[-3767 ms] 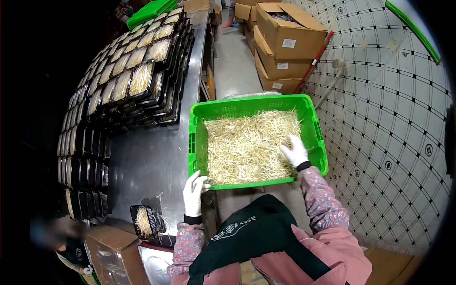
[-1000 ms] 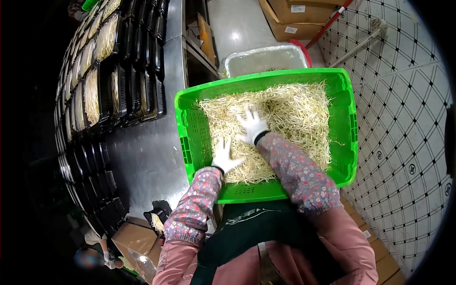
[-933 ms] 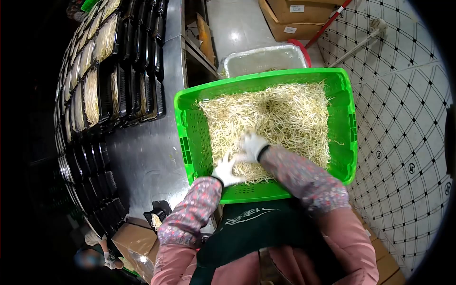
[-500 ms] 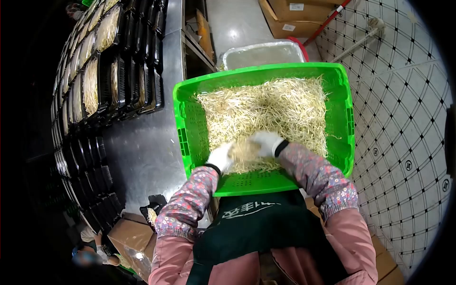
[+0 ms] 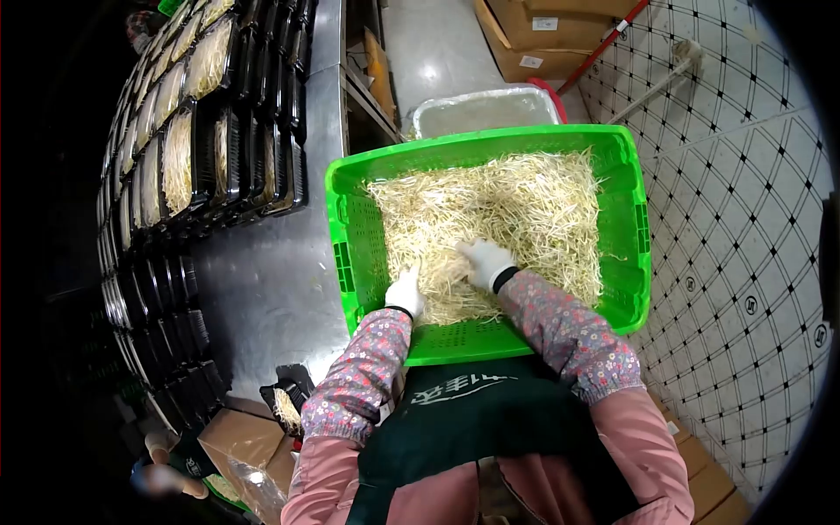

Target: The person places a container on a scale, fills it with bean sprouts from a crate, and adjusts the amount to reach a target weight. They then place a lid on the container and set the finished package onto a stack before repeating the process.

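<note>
A green crate (image 5: pixel 477 348) stands in front of me, holding a thick layer of pale bean sprouts (image 5: pixel 542 210). Both hands wear white gloves and are inside the crate near its front side. My left hand (image 5: pixel 405 291) rests against the sprouts at the front left, with its fingers partly apart and no clump in its grasp. To its right, my right hand (image 5: pixel 486 262) has curled fingers around some sprouts at the front middle. The fingertips of that hand are partly buried among them.
Stacked black trays of sprouts (image 5: pixel 179 162) stand on the metal table (image 5: pixel 271 271) at left. A single tray (image 5: pixel 286 407) lies near a cardboard box (image 5: pixel 241 440). Another person (image 5: pixel 166 477) is at lower left. Behind the crate is a grey tub (image 5: pixel 490 109).
My hands have moved apart slightly, the left one down and left. The clump of sprouts between them has dropped or spread out. The view has shifted a little.
</note>
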`<control>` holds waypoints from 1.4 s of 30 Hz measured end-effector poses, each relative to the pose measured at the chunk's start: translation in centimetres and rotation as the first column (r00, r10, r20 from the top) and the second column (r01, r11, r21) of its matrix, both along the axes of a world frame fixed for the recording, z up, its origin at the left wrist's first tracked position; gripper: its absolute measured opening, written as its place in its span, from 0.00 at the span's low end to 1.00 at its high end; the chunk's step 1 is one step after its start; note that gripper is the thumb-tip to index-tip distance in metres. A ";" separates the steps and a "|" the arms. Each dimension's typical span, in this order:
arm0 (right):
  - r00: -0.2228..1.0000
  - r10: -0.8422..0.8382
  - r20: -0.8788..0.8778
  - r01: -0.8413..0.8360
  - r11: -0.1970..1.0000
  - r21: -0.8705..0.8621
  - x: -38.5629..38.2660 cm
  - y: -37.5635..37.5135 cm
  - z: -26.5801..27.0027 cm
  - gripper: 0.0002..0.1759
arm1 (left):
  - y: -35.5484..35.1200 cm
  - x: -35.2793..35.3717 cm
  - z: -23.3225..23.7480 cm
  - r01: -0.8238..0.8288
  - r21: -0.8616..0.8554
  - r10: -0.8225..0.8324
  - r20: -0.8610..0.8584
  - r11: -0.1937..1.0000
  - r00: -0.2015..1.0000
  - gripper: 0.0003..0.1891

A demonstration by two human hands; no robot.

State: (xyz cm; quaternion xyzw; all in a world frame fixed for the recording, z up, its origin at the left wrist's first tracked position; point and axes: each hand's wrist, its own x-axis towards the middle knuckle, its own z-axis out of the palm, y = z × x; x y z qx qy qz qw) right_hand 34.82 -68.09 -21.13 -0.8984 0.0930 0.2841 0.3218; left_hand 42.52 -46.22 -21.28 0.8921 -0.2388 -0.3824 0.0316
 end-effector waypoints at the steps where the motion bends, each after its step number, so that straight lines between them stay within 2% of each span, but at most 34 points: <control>1: 0.998 -0.046 0.052 0.049 0.997 -0.059 0.4 -1.2 1.0 0.27 | 0.7 0.2 0.2 0.005 0.001 -0.005 -0.005 1.000 1.000 0.43; 2: 0.995 -0.086 0.043 0.086 0.996 -0.013 0.8 -2.7 1.6 0.25 | 1.4 0.2 0.4 0.012 0.002 -0.012 -0.013 1.000 1.000 0.38; 4: 0.973 -0.215 -0.089 0.227 0.959 0.171 1.9 -5.9 3.9 0.28 | 2.2 -0.7 3.0 0.071 -0.147 -0.057 0.099 0.987 0.993 0.29; 6: 0.969 -0.235 0.075 0.216 0.955 0.203 2.9 -7.8 5.4 0.30 | 1.9 -1.2 5.0 0.152 -0.293 -0.117 0.135 0.944 0.984 0.32; 7: 0.960 -0.180 0.213 0.148 0.976 0.158 3.7 -7.9 6.1 0.31 | 1.0 -1.3 6.8 0.218 -0.353 -0.181 0.136 0.910 0.974 0.34; 8: 0.981 -0.088 0.175 0.063 0.988 0.144 4.7 -7.2 6.2 0.34 | 0.0 -1.4 7.9 0.281 -0.411 -0.243 0.142 0.867 0.959 0.36; 10: 0.990 0.096 0.100 -0.109 0.986 0.124 6.8 -5.3 6.2 0.41 | -1.8 -1.9 7.6 0.352 -0.463 -0.257 0.257 0.813 0.932 0.39; 12: 0.938 0.285 0.198 -0.299 0.953 0.045 7.2 -4.6 5.4 0.53 | -2.5 -1.8 7.8 0.337 -0.399 -0.280 0.195 0.852 0.940 0.46; 13: 0.960 0.267 0.085 -0.267 0.964 -0.012 7.0 -5.0 5.3 0.61 | -2.0 -1.9 7.7 0.319 -0.395 -0.263 0.190 0.862 0.946 0.48; 14: 0.982 0.167 0.087 -0.165 0.986 -0.028 6.3 -5.6 5.3 0.60 | -1.6 -1.9 7.4 0.301 -0.391 -0.246 0.184 0.870 0.951 0.50; 15: 0.981 0.052 0.189 -0.051 0.999 -0.009 5.1 -6.5 4.4 0.60 | -0.7 -2.0 6.5 0.265 -0.363 -0.236 0.124 0.893 0.964 0.56; 16: 0.957 -0.064 0.284 0.060 0.998 0.022 4.1 -6.6 4.7 0.61 | -0.6 -2.1 6.5 0.293 -0.333 -0.260 0.141 0.896 0.955 0.57; 17: 0.960 -0.061 0.274 0.090 0.991 -0.096 2.8 -6.0 5.2 0.64 | -0.7 -2.2 6.5 0.320 -0.304 -0.284 0.157 0.897 0.946 0.58; 18: 0.965 -0.028 0.259 0.070 0.986 -0.152 1.9 -4.8 5.7 0.68 | -0.9 -2.2 6.5 0.348 -0.276 -0.309 0.177 0.896 0.935 0.58; 20: 0.975 0.076 0.209 -0.040 0.984 -0.173 -0.4 -1.6 5.5 0.73 | -2.6 -2.1 6.2 0.292 -0.203 -0.283 0.072 0.935 0.956 0.62; 22: 0.961 0.266 0.072 -0.241 0.937 -0.254 -1.5 1.1 4.4 0.77 | -2.7 -2.3 -0.4 0.432 0.012 -0.407 0.358 0.902 0.840 0.64; 24: 0.970 0.241 0.024 -0.224 0.930 -0.291 -0.5 0.8 2.5 0.79 | -5.0 0.6 2.1 0.335 -0.082 -0.313 0.209 0.939 0.926 0.67; 26: 0.984 0.177 0.005 -0.167 0.938 -0.303 2.0 -1.3 2.1 0.80 | -6.7 3.4 3.0 0.296 -0.107 -0.282 0.132 0.949 0.950 0.72; 27: 0.982 0.157 0.107 -0.114 0.938 -0.327 2.8 -2.1 1.5 0.78 | -7.5 4.6 2.9 0.271 -0.086 -0.262 0.101 0.959 0.960 0.73; 28: 0.985 0.155 0.074 -0.127 0.948 -0.291 3.8 -2.9 1.0 0.76 | -7.9 5.6 2.7 0.247 -0.065 -0.242 0.070 0.967 0.968 0.73; 29: 0.987 0.154 0.039 -0.140 0.957 -0.254 4.7 -3.6 0.5 0.75 | -7.6 6.6 1.2 0.210 -0.146 -0.209 0.022 0.967 0.978 0.74; 30: 0.988 0.157 0.003 -0.152 0.964 -0.216 5.1 -3.8 0.1 0.73 | -7.8 6.6 0.8 0.209 -0.145 -0.206 0.037 0.967 0.978 0.73; 31: 0.992 0.109 0.060 -0.094 0.972 -0.213 4.9 -3.5 0.0 0.63 | -7.9 6.5 0.5 0.206 -0.145 -0.201 0.051 0.968 0.978 0.73; 32: 0.995 0.100 0.012 -0.096 0.978 -0.185 4.7 -3.4 -0.4 0.59 | -7.9 6.3 0.2 0.202 -0.144 -0.194 0.066 0.969 0.979 0.72; 33: 0.995 0.093 -0.033 -0.097 0.983 -0.158 4.8 -3.3 -0.4 0.54 | -7.7 5.8 0.2 0.101 -0.184 -0.096 0.035 0.978 0.995 0.62; 34: 0.993 0.086 -0.078 -0.095 0.987 -0.129 4.7 -3.1 -0.4 0.50 | -7.4 5.4 -0.2 0.080 -0.168 -0.079 0.012 0.983 0.997 0.57; 35: 0.997 0.080 -0.006 -0.081 0.990 -0.117 3.8 -3.2 -0.2 0.39 | -7.0 5.2 -0.7 0.060 -0.152 -0.063 -0.011 0.987 0.998 0.51; 36: 0.992 0.123 -0.021 -0.125 0.986 -0.106 3.8 -3.5 -0.4 0.35 | -6.9 4.9 -0.4 0.041 -0.137 -0.046 -0.034 0.990 0.998 0.45; 37: 0.986 0.164 -0.039 -0.167 0.981 -0.094 3.7 -3.8 -0.7 0.31 | -6.3 4.4 0.0 0.016 -0.211 -0.013 0.013 0.977 1.000 0.33; 38: 0.977 0.206 -0.058 -0.210 0.974 -0.080 3.5 -4.1 -0.9 0.28 | -5.8 4.0 0.3 0.034 -0.210 -0.034 0.006 0.977 0.999 0.31; 39: 0.985 0.156 0.070 -0.152 0.987 -0.056 2.9 -4.9 -0.9 0.17 | -5.7 3.8 1.8 0.050 -0.208 -0.052 -0.001 0.977 0.999 0.29; 40: 0.992 0.124 0.002 -0.124 0.991 -0.048 3.1 -6.0 -0.1 0.14 | -5.4 3.6 3.0 0.066 -0.207 -0.069 -0.006 0.976 0.998 0.27; 41: 0.997 -0.018 0.070 0.020 1.000 -0.021 3.0 -7.3 1.0 0.12 | -4.5 3.4 3.7 0.083 -0.303 -0.075 0.036 0.950 0.997 0.25; 42: 0.994 -0.102 0.040 0.099 0.992 0.072 3.5 -9.1 2.3 0.14 | -3.0 3.2 2.9 0.096 -0.263 -0.074 0.091 0.960 0.993 0.24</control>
